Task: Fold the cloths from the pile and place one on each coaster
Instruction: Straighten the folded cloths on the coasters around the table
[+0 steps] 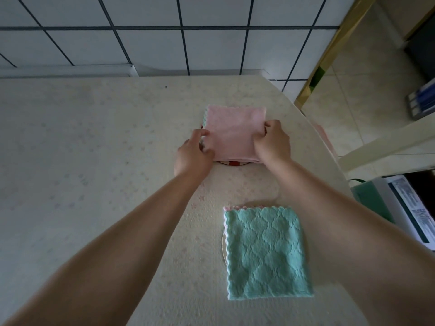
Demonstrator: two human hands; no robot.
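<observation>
left hand [195, 152] grips left edge of folded pink cloth [233, 132] | right hand [271, 142] grips its right edge | cloth lies over red-and-white coaster [233, 163] | folded teal cloth [266, 252] covers nearer coaster [223, 245] | pale table [94, 161]

Folded pink cloth [234, 131] covers a red-white coaster [233, 163]; folded green cloth [266, 252] covers another.

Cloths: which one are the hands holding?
The pink cloth, farther away; the left hand and right hand grip its sides. The green cloth lies untouched.
</observation>
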